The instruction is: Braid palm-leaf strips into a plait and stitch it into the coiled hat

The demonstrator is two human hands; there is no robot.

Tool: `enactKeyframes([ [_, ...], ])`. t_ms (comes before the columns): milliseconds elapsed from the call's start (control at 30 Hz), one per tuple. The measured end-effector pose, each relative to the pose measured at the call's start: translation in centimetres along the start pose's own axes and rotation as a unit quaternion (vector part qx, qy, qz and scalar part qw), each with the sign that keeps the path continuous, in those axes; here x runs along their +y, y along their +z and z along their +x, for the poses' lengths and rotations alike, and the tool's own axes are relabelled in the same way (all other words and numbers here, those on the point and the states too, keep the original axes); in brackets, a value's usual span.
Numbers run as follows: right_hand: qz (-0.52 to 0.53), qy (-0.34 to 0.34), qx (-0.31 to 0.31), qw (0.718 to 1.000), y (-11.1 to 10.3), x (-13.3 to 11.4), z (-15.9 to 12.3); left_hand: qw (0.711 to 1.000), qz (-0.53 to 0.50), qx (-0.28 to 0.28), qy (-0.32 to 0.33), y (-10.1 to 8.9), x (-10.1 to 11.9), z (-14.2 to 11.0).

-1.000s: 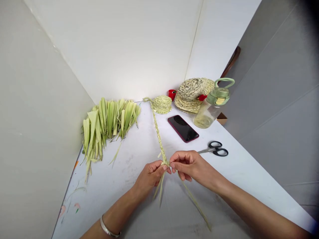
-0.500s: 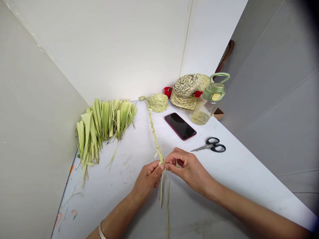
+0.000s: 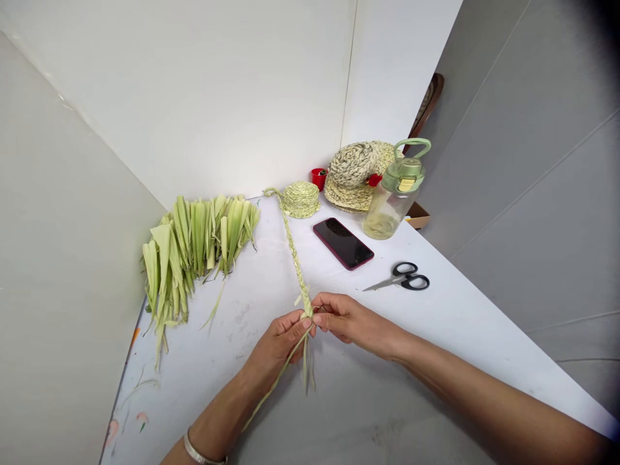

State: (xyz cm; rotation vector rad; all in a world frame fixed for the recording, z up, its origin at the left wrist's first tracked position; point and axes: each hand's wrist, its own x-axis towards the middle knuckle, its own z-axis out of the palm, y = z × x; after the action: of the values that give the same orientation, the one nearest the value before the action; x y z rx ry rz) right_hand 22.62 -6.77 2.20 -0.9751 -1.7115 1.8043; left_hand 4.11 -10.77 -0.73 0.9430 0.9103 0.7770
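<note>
Braid (image 3: 293, 255) pale green, herringbone pattern; leaf pile (image 3: 194, 242) on left yellow-green; phone (image 3: 343, 243) black, red edge; scissors (image 3: 411, 278) right, black handles.

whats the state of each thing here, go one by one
left hand, pinching the leaf braid
right hand, pinching the leaf braid
leaf braid, plaited, loose strands at the near end
leaf strips, piled on the table
coiled braid, wound flat
phone, lying with dark screen up
scissors, blades closed
water bottle, lidded, liquid near the bottom
</note>
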Motion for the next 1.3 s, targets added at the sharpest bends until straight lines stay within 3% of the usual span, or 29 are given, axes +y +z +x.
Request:
enactKeyframes([
  [100, 0.005, -0.005, 0.032, 0.999, 0.3, -0.2, 0.2, 0.998, 0.067, -0.001, -0.006, -0.4, 0.5, -0.1],
  [200, 0.011, -0.011, 0.051, 0.999, 0.5, 0.2, 0.4, 0.975, 0.219, 0.012, 0.011, -0.6, 1.3, -0.5],
  [333, 0.007, -0.006, 0.072, 0.997, 0.8, 0.9, 0.8, 0.906, 0.419, 0.04, 0.054, -0.5, 2.0, -1.1],
  [467, 0.001, -0.005, 0.083, 0.997, 1.2, 1.1, 0.8, 0.841, 0.531, 0.081, 0.057, -0.4, 2.5, -1.7],
  [600, -0.004, -0.013, 0.099, 0.995, 1.7, 0.9, 0.6, 0.815, 0.57, 0.097, 0.042, -0.2, 3.1, -2.0],
  [800, 0.017, -0.023, 0.111, 0.993, 2.4, 0.6, 0.1, 0.844, 0.523, 0.113, 0.013, 1.2, 2.8, -2.1],
  [867, 0.025, -0.023, 0.12, 0.992, 2.6, 0.7, -0.1, 0.842, 0.526, 0.12, 0.009, 1.8, 2.4, -2.1],
  [933, 0.026, -0.018, 0.137, 0.99, 2.7, 0.9, -0.2, 0.821, 0.557, 0.124, 0.013, 2.3, 2.2, -2.1],
  [1133, 0.011, -0.013, 0.164, 0.986, 2.8, 1.2, -0.1, 0.72, 0.684, 0.115, -0.019, 3.2, 2.2, -2.0],
  [1300, 0.022, -0.018, 0.15, 0.988, 2.7, 1.6, 0.1, 0.687, 0.721, 0.079, -0.047, 3.7, 2.1, -2.0],
])
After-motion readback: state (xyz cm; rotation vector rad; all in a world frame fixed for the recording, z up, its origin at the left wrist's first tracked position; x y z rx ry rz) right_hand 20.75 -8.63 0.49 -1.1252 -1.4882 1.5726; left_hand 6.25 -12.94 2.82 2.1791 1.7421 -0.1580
